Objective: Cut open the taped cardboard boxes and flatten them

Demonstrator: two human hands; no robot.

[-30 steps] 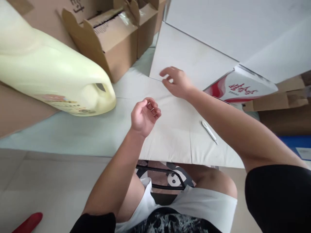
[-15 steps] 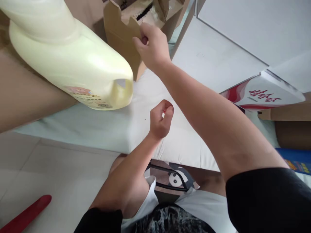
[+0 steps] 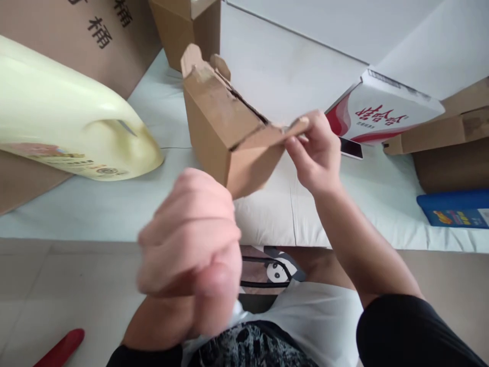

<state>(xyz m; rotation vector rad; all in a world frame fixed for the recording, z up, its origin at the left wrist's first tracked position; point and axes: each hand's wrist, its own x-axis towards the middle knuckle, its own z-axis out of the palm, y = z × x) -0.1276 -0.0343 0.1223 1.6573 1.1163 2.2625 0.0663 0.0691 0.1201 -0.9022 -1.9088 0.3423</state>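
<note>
My right hand (image 3: 315, 153) pinches the torn edge of a small brown cardboard box (image 3: 208, 132) between thumb and fingers. The box is tilted, and tape and ragged flaps show along its top. Close to the camera, my left hand (image 3: 191, 250) is raised and blurred, its fingers curled into a fist. What it holds, if anything, is hidden. To the left of the box lies a large pale yellow detergent bottle (image 3: 72, 112) with a moulded handle, apart from both hands.
A white-and-red carton (image 3: 385, 109) leans at the right, with a dark-screened phone (image 3: 351, 148) beside it. Farther right are an open brown carton (image 3: 439, 127) and a blue packet (image 3: 458, 209). A big printed cardboard box (image 3: 126, 61) stands behind the bottle. A red object (image 3: 61, 349) is on the floor.
My right hand has brought the small box nearer and to the right from the back. My left hand has risen towards the camera. The view has shifted, moving the bottle leftward.
</note>
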